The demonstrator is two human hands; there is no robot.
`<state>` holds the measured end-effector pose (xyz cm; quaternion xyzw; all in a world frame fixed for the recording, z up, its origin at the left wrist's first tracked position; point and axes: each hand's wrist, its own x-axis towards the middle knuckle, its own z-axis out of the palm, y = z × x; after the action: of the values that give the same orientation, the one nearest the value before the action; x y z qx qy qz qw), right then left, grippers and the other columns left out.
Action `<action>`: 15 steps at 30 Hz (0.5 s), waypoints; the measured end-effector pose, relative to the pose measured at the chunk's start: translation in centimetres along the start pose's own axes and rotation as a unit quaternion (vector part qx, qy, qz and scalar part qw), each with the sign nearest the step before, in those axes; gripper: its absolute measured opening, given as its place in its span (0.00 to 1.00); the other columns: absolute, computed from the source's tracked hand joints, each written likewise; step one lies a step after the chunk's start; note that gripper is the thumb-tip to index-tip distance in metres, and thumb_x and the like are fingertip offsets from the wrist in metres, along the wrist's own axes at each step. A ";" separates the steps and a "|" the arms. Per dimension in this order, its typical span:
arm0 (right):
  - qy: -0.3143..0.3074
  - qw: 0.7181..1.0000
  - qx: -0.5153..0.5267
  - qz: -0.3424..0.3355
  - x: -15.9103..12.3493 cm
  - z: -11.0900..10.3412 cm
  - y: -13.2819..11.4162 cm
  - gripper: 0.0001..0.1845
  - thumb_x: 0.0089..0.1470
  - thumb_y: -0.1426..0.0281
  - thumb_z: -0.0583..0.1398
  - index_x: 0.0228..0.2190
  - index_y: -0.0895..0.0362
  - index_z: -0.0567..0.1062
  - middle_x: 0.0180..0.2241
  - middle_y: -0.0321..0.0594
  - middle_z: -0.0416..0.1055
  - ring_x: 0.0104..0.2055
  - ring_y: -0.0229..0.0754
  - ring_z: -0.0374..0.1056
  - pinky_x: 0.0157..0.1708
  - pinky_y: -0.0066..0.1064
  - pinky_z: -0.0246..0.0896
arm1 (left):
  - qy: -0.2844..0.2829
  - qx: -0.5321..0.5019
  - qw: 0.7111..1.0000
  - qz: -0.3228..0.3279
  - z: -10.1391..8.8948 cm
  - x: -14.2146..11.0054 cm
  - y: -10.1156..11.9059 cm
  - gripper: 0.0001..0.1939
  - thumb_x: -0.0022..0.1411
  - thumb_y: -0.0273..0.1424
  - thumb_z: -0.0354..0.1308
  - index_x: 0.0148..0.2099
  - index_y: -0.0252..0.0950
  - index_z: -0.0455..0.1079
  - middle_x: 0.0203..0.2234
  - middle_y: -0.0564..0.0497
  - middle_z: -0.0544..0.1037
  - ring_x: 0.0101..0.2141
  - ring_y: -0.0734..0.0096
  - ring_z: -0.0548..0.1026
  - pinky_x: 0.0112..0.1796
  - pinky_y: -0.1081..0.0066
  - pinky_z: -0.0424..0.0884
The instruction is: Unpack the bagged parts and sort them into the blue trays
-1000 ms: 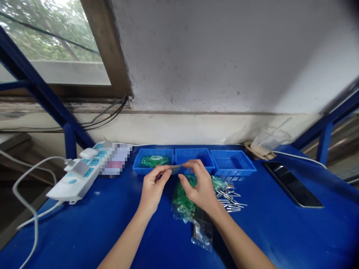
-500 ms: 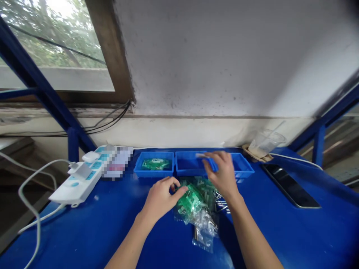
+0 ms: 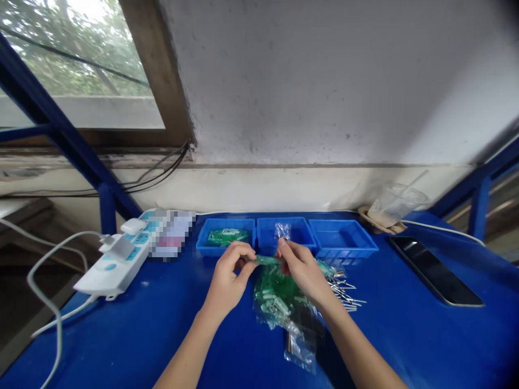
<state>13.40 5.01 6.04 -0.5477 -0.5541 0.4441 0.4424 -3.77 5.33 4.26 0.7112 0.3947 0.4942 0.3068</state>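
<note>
Gripping thin green packet (image 3: 267, 260) at its L end w/ left hand (image 3: 230, 274), at its R end w/ right hand (image 3: 303, 270), both pinched closed on it. Holding it over packet pile (image 3: 275, 300) on blue counter (image 3: 162, 324), just this side of mid bin (image 3: 265, 233). Loose metal rods (image 3: 347, 296) R of pile, more green pkts (image 3: 227, 236) in L bin (image 3: 207, 251), phone (image 3: 436, 271) further R.

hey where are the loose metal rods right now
In the head view, the metal rods lie right of centre, beside the green packets, on the near side of the rightmost blue tray.
</note>
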 end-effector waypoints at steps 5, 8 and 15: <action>-0.044 0.984 0.166 0.043 0.0 0.5 -0.1 0.23 0.45 0.57 0.63 0.41 0.58 0.70 0.20 0.29 0.61 0.21 0.33 0.59 0.20 0.25 0.53 | 0.010 0.081 0.994 0.079 0.1 -0.4 0.1 0.07 0.61 0.24 0.50 0.35 0.38 0.68 0.39 0.48 0.63 0.41 0.68 0.69 0.39 0.71 0.68; 0.026 0.986 0.165 -0.025 0.1 0.5 0.3 0.24 0.46 0.62 0.63 0.44 0.58 0.69 0.23 0.30 0.62 0.24 0.33 0.60 0.24 0.25 0.56 | 0.009 0.088 0.996 0.030 0.1 -0.3 0.6 0.06 0.62 0.27 0.51 0.38 0.39 0.70 0.39 0.48 0.64 0.39 0.69 0.69 0.38 0.71 0.67; 0.041 0.938 -0.090 -0.333 -1.0 1.1 0.3 0.07 0.53 0.76 0.56 0.32 0.54 0.72 0.36 0.40 0.73 0.41 0.42 0.67 0.42 0.38 0.61 | -0.038 -0.149 0.972 -0.179 -0.1 0.1 1.0 0.20 0.65 0.43 0.44 0.35 0.33 0.68 0.25 0.50 0.70 0.26 0.72 0.69 0.25 0.74 0.63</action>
<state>12.43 3.97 5.54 -0.3874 -0.7235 0.1968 0.5363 -3.55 4.91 5.12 0.5937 0.4253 0.4573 0.5075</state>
